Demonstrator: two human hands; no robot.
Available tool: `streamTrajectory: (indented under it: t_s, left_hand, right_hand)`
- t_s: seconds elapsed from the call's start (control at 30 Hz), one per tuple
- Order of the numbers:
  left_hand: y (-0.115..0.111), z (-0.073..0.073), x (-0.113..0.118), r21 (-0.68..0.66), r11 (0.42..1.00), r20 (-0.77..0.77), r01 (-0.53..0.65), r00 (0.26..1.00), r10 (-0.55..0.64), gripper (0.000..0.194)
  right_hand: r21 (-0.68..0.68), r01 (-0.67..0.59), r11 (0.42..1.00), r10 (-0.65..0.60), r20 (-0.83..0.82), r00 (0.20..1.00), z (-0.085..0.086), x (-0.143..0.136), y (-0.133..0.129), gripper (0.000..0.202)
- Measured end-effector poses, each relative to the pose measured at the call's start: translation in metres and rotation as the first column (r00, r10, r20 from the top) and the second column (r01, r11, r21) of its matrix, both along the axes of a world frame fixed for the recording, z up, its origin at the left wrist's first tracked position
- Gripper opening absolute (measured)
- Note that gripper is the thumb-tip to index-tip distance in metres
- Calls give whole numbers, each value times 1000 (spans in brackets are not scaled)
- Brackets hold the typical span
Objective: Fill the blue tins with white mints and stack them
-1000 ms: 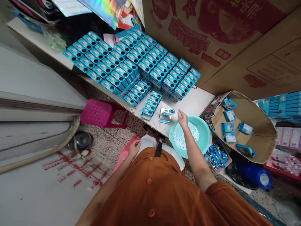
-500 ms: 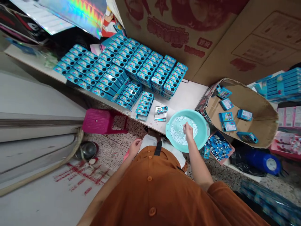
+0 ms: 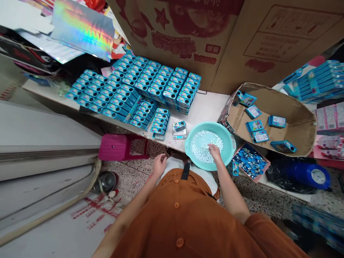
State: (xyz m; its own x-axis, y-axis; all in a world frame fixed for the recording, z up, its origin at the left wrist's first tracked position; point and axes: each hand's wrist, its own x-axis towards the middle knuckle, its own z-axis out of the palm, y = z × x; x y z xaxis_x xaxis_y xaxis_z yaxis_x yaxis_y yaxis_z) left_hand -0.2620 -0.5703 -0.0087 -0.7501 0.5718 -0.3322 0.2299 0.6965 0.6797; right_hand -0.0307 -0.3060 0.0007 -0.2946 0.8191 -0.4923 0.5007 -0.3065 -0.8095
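Inside the turquoise basin (image 3: 231,156), my right hand (image 3: 214,151) is over the small white pieces (image 3: 199,154), its fingers pinched together; whatever they hold is too small to name. My left hand (image 3: 160,163) hovers beside my left thigh, away from the table, its fingers loosely curled and their tips hard to make out. A small blue box (image 3: 179,125) lies on the digital scale (image 3: 179,136) left of the basin. Left of the scale stands a short row of blue boxes (image 3: 160,121).
Stacked blue boxes (image 3: 150,80) fill the table's left side. Right of the basin are a cut-open carton (image 3: 295,123) with several blue boxes and a tray of blue discs (image 3: 249,161). A large cardboard box (image 3: 225,43) stands behind. A pink stool (image 3: 111,147) is at lower left.
My left hand has risen slightly away from my lap. My right hand stays in the basin, a little lower toward the pieces. The view has shifted, moving the table's contents within it.
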Motion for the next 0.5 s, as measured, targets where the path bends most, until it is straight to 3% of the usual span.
streamTrajectory:
  t_s: [0.1,0.17,0.3,0.5]
  left_hand:
    - [43,14,-6,19,987,-305,159,941,-145,50]
    - [75,20,-11,-3,973,-415,230,885,-211,61]
    - [129,21,-22,-58,968,-460,246,854,-245,72]
    - [165,11,-28,-163,951,-453,263,837,-309,73]
  right_hand:
    - [60,-94,994,85,140,987,-4,9,-5,38]
    - [88,-191,978,166,230,959,-5,13,-9,36]
    - [177,-345,922,261,375,890,-6,22,-18,33]
    - [222,-263,939,181,329,927,-5,47,-36,38]
